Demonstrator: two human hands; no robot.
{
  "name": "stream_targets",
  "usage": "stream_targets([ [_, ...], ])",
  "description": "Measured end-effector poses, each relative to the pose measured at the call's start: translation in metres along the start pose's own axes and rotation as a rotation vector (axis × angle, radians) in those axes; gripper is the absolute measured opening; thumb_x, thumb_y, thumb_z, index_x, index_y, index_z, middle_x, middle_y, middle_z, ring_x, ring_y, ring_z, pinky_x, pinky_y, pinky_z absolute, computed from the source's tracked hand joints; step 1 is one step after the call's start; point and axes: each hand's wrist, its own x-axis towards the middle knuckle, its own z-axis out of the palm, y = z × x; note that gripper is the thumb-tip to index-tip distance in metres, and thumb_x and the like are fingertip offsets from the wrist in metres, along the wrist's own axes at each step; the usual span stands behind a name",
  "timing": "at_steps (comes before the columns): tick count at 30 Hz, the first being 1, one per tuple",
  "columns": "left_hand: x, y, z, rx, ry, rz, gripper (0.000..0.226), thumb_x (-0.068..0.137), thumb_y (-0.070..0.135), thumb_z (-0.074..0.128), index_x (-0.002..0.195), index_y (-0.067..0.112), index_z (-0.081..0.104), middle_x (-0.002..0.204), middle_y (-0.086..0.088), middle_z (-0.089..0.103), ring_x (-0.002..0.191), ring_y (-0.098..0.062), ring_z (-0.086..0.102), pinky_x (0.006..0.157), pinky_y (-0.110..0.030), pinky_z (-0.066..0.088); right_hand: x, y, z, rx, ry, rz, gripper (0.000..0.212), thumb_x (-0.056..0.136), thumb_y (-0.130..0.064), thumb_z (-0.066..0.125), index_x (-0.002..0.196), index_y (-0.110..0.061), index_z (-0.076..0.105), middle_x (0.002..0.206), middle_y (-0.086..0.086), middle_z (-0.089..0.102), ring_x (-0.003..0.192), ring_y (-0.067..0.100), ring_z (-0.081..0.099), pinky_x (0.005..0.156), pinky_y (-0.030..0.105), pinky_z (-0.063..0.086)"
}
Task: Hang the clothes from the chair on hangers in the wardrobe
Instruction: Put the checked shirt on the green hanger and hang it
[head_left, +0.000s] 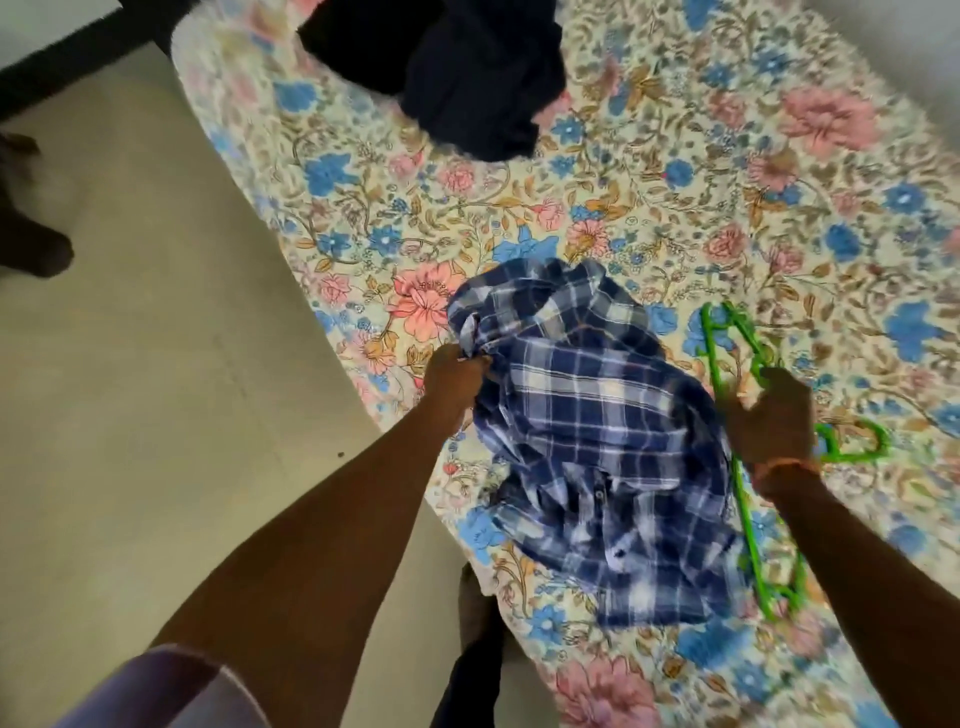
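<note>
Blue plaid shirt (587, 415) and green hanger (748, 499) gripped by hands.

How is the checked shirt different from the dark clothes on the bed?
The checked shirt is blue and white plaid; the dark clothes are plain and nearly black. The left hand grips the shirt; nobody touches the dark clothes. The shirt lies near the green hanger; the dark clothes lie farther away. Both lie crumpled on the flowery bedsheet.
</note>
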Motion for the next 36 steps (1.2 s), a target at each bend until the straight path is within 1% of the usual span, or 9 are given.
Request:
stream_targets([
  [3, -0.019, 0.008, 0.007, 0.016, -0.042, 0.096, 0.013, 0.08, 0.016, 0.064, 0.071, 0.017, 0.055, 0.059, -0.003, 0.054, 0.052, -0.02, 0.047, 0.051, -0.027, 0.034, -0.016, -0.069, 0.004, 0.099, -0.045, -0.154, 0.043, 0.094, -0.016, 0.062, 0.131, 0.003, 0.053, 0.129, 0.026, 0.051, 0.118, 0.038, 0.049, 0.1, 0.038, 0.033],
  [7, -0.065, 0.022, 0.012, 0.14, -0.192, 0.313, 0.006, 0.081, 0.008, 0.069, 0.078, 0.007, 0.064, 0.06, 0.001, 0.057, 0.047, -0.009, 0.047, 0.051, -0.023, 0.034, -0.043, -0.15, 0.005, 0.458, -0.149, -0.212, 0.018, 0.095, -0.023, 0.063, 0.107, -0.011, 0.056, 0.093, 0.005, 0.058, 0.079, 0.017, 0.057, 0.07, 0.028, 0.047],
  [12, -0.132, 0.024, 0.022, 0.213, -0.358, 0.43, 0.023, 0.075, -0.005, 0.071, 0.062, 0.003, 0.052, 0.054, 0.003, 0.054, 0.046, -0.008, 0.05, 0.047, -0.022, 0.042, -0.06, -0.155, -0.013, 0.692, -0.429, 0.076, 0.051, 0.092, -0.035, 0.069, 0.134, -0.015, 0.049, 0.127, 0.0, 0.054, 0.11, 0.014, 0.052, 0.095, 0.034, 0.047],
  [17, -0.157, 0.013, 0.029, 0.232, -0.478, 0.317, 0.023, 0.08, 0.002, 0.072, 0.075, 0.006, 0.049, 0.059, -0.001, 0.043, 0.048, -0.013, 0.039, 0.049, -0.023, 0.034, -0.061, -0.123, -0.044, 0.643, -0.51, 0.13, 0.003, 0.092, -0.006, 0.065, 0.094, -0.008, 0.064, 0.081, 0.0, 0.062, 0.07, 0.013, 0.056, 0.064, 0.021, 0.045],
  [19, -0.155, 0.009, 0.028, 0.26, -0.395, 0.3, 0.023, 0.083, 0.009, 0.071, 0.071, 0.009, 0.051, 0.052, 0.007, 0.044, 0.043, -0.008, 0.036, 0.043, -0.02, 0.032, -0.064, -0.109, -0.054, 0.641, -0.52, 0.117, 0.006, 0.093, -0.008, 0.066, 0.099, -0.005, 0.066, 0.084, -0.001, 0.065, 0.074, 0.012, 0.06, 0.065, 0.018, 0.048],
  [25, -0.145, -0.006, 0.006, 0.454, 0.159, 0.303, 0.031, 0.082, 0.016, 0.061, 0.055, 0.009, 0.047, 0.054, -0.007, 0.05, 0.05, -0.023, 0.045, 0.051, -0.031, 0.036, -0.07, -0.082, -0.106, 0.837, -0.521, 0.339, 0.023, 0.094, -0.008, 0.065, 0.116, -0.01, 0.064, 0.112, 0.018, 0.067, 0.099, 0.032, 0.065, 0.087, 0.054, 0.054],
  [28, -0.168, 0.009, 0.001, 0.481, 0.257, 0.429, 0.021, 0.074, 0.023, 0.069, 0.088, 0.009, 0.062, 0.095, -0.017, 0.062, 0.084, -0.029, 0.061, 0.069, -0.039, 0.051, -0.075, -0.09, -0.15, 0.813, -0.592, 0.182, 0.02, 0.097, -0.008, 0.059, 0.114, -0.015, 0.067, 0.117, 0.021, 0.068, 0.104, 0.035, 0.065, 0.096, 0.063, 0.049],
  [31, -0.202, 0.051, 0.012, 0.47, -0.003, 0.697, 0.053, 0.077, 0.018, 0.078, 0.124, 0.015, 0.054, 0.122, -0.003, 0.049, 0.111, -0.015, 0.047, 0.093, -0.031, 0.041, -0.086, -0.118, -0.21, 0.699, -0.631, -0.031, 0.016, 0.097, -0.014, 0.062, 0.109, -0.021, 0.07, 0.116, 0.006, 0.071, 0.111, 0.023, 0.066, 0.103, 0.047, 0.05],
  [36, -0.269, 0.119, 0.04, 0.623, -0.189, 0.878, 0.028, 0.079, 0.033, 0.074, 0.099, 0.021, 0.058, 0.096, 0.0, 0.057, 0.087, -0.022, 0.056, 0.067, -0.037, 0.043, -0.109, -0.176, -0.333, 0.472, -0.712, -0.281, 0.036, 0.073, -0.018, 0.085, 0.107, -0.017, 0.072, 0.109, 0.001, 0.072, 0.101, 0.017, 0.07, 0.087, 0.034, 0.057],
])
